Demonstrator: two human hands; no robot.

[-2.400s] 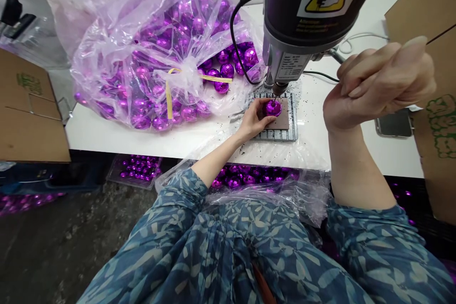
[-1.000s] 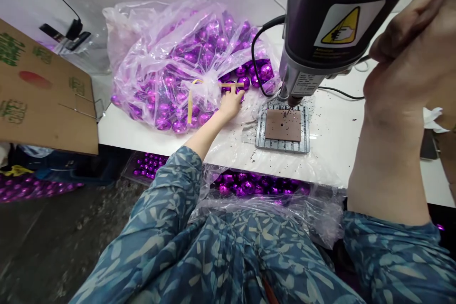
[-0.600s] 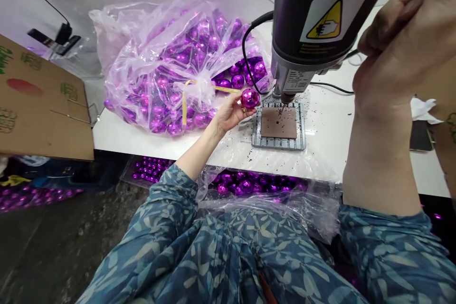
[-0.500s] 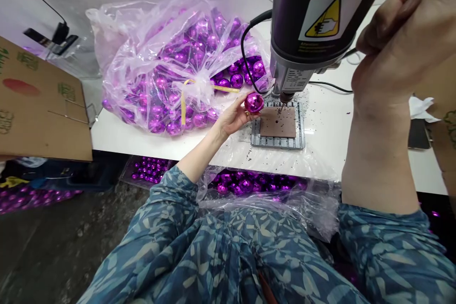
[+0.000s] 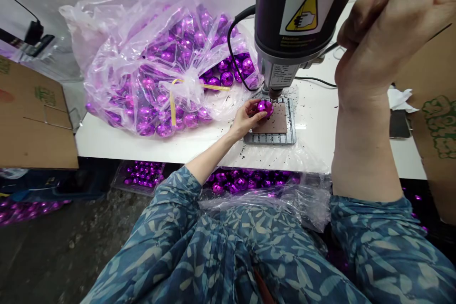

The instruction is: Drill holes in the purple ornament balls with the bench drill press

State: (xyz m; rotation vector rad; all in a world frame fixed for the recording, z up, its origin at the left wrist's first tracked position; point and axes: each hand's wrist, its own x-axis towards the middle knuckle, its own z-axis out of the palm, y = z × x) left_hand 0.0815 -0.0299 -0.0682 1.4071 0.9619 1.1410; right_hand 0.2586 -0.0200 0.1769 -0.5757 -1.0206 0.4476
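My left hand pinches a shiny purple faceted disco ball between thumb and fingers. The ball is held over the left part of a brown board, just under the chuck of a bench drill press. That board lies on the slotted grey metal base, with dark shavings scattered around. My right hand is raised at the right of the drill's housing, its fingers curled closed. What they grip is hidden behind the hand.
A big clear plastic bag full of purple balls sits on the white table, left of the drill. More balls lie in plastic below the front edge. Cardboard boxes flank both sides. A phone and white tissue lie at the right.
My left hand has brought the ball rightward, from beside the base to over the board under the chuck. My right hand stays raised by the drill. The view has shifted slightly.
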